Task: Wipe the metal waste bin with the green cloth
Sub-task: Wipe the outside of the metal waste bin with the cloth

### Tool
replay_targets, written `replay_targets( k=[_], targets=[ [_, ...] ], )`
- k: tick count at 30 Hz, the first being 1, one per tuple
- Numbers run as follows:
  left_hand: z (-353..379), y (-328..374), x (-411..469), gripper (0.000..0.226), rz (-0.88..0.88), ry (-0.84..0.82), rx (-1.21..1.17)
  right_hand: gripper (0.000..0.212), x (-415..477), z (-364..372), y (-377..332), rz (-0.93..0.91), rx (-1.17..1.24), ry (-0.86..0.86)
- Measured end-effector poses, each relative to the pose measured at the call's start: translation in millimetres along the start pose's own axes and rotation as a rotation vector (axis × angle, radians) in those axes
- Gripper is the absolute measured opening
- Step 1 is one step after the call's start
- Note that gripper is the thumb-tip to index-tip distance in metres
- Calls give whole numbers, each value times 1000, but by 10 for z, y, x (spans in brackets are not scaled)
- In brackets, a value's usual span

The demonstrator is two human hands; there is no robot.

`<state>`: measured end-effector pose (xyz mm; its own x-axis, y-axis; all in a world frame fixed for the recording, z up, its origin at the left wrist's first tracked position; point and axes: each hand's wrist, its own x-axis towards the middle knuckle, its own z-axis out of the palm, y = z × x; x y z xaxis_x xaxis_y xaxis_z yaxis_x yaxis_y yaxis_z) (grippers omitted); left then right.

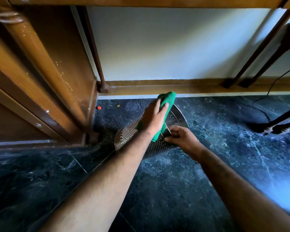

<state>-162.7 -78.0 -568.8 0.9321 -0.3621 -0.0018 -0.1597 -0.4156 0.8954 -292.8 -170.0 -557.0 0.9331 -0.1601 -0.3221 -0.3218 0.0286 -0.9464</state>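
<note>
At the far left stands a brown wooden cabinet with a turned post, and a small orange scrap lies on the dark marbled stone floor beside it. Near the middle, the perforated shiny metal waste bin lies tilted on its side on the floor, its open mouth facing far and right. The left hand presses a bunched green cloth onto the bin's upper side, fingers closed over it. Just right, the right hand grips the bin's wall. Farther right, a black cable trails past dark wooden chair legs.
</note>
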Motion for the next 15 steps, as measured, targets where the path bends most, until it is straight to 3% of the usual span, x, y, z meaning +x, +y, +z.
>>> replay_targets(
  k=[3,9,12,15],
  targets=[
    [4,-266,-269,50,119,67,68,33,99,-8,-71,-6,172,79],
    [-156,-964,-531,36,-66,166,205,19,236,34,-75,133,155,433],
    [-227,-934,-299,49,-300,98,397,15,213,65,-41,132,212,416],
    [-149,-634,-19,52,-346,-29,278,15,172,99,-18,48,167,310]
  ],
)
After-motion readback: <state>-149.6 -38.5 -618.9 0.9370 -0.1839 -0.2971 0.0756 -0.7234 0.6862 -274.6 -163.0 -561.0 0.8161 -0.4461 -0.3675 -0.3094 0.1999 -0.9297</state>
